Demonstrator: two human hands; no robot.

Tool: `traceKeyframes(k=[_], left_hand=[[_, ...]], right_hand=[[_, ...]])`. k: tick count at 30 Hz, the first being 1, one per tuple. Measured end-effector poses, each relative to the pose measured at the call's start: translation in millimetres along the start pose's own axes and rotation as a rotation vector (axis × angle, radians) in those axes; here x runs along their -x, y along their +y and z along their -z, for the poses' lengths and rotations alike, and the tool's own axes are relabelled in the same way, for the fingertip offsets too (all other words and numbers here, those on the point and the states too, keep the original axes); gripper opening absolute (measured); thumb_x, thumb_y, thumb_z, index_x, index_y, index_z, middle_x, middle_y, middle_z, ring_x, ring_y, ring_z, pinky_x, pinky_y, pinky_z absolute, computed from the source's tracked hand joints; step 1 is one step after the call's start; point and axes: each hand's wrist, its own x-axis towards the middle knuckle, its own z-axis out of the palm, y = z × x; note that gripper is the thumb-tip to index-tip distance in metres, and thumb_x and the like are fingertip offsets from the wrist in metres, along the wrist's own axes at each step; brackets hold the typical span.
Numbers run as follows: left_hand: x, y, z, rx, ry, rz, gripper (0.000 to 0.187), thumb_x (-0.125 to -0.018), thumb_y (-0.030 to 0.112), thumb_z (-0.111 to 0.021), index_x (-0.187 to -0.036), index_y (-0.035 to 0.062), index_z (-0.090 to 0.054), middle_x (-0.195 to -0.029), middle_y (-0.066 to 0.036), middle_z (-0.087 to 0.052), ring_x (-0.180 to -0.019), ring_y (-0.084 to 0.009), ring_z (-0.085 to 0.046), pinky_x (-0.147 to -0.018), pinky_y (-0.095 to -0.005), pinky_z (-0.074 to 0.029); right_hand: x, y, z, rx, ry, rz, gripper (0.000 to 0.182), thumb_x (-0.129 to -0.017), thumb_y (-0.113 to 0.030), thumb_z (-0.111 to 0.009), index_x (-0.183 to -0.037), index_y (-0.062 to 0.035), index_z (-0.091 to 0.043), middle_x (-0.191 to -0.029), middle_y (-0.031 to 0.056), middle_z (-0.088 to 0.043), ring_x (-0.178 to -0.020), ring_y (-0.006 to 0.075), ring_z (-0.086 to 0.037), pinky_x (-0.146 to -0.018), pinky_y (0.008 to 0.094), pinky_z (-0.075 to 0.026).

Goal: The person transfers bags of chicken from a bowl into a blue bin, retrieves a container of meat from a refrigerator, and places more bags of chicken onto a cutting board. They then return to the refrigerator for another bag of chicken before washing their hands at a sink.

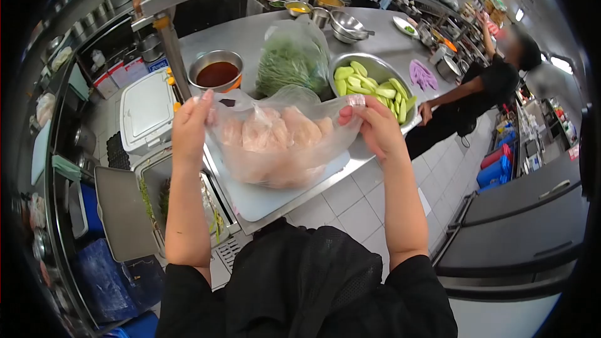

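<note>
Between my hands is a clear plastic bag (275, 144) with pale pink pieces of raw meat, likely chicken, inside. My left hand (194, 116) pinches the bag's left upper edge, and my right hand (372, 122) grips its right upper edge, so the mouth is stretched wide. Below the bag, a white cutting board (250, 206) lies at the counter's front edge, partly covered by it. Just beyond stand a metal bowl of dark red-brown sauce (218, 75), a clear bag of leafy greens (291, 59) and a large metal bowl of cut green vegetables (369, 84).
A person in black (494, 81) stands at the counter's right side, one hand near the vegetable bowl. Purple cloth-like strips (423, 75) lie on the steel counter (382, 25). At left are a white cooler (147, 109) and an open bin (119, 206) with greens. A metal post (173, 56) supports the overhead shelf.
</note>
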Motion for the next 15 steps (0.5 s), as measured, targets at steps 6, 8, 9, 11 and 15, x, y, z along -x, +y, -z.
traceKeyframes(k=[6, 8, 9, 11, 15], left_hand=[[44, -15, 24, -0.013, 0.059, 0.024, 0.021, -0.093, 0.019, -0.049, -0.095, -0.0003, -0.058, -0.076, -0.003, -0.056, -0.065, -0.0084, -0.048, -0.06, -0.0213, -0.037], [75, -10, 34, 0.106, -0.193, 0.066, 0.024, -0.092, 0.021, -0.051, -0.099, -0.0012, -0.058, -0.081, -0.005, -0.058, -0.066, -0.0103, -0.05, -0.061, -0.0222, -0.039], [92, -10, 42, 0.153, -0.375, 0.081, 0.026, -0.091, 0.022, -0.052, -0.1, -0.0016, -0.057, -0.084, -0.007, -0.059, -0.067, -0.0113, -0.052, -0.061, -0.0228, -0.04], [128, -32, 72, 0.1, -0.656, 0.317, 0.03, -0.088, 0.026, -0.056, -0.1, -0.0014, -0.057, -0.086, -0.007, -0.06, -0.068, -0.0125, -0.055, -0.061, -0.0236, -0.043], [209, -85, 89, -0.111, -0.561, 1.021, 0.028, -0.087, 0.028, -0.058, -0.093, 0.0013, -0.058, -0.085, -0.007, -0.062, -0.069, -0.0143, -0.059, -0.062, -0.0267, -0.049]], right_hand=[[105, 117, 165, 0.488, 0.428, -0.3, 0.031, -0.09, -0.029, -0.054, -0.11, -0.0057, -0.058, -0.098, 0.0063, -0.062, -0.088, 0.015, -0.06, -0.078, 0.0297, -0.047], [188, 194, 254, 1.348, 0.423, -0.594, 0.044, -0.084, -0.037, -0.057, -0.118, -0.0079, -0.054, -0.104, 0.0141, -0.063, -0.098, 0.0281, -0.06, -0.083, 0.0364, -0.047], [234, 198, 272, 1.469, 0.434, -0.787, 0.051, -0.081, -0.039, -0.06, -0.12, -0.0069, -0.052, -0.114, 0.0183, -0.06, -0.108, 0.0353, -0.055, -0.09, 0.0406, -0.045], [326, 210, 333, 1.535, 0.547, -1.113, 0.052, -0.081, -0.033, -0.058, -0.125, -0.009, -0.05, -0.125, 0.0186, -0.053, -0.118, 0.034, -0.049, -0.096, 0.0433, -0.041], [395, 116, 321, 1.739, 0.391, -1.673, 0.038, -0.083, -0.028, -0.054, -0.117, -0.0134, -0.061, -0.128, 0.0118, -0.053, -0.121, 0.0315, -0.048, -0.092, 0.0618, -0.035]])
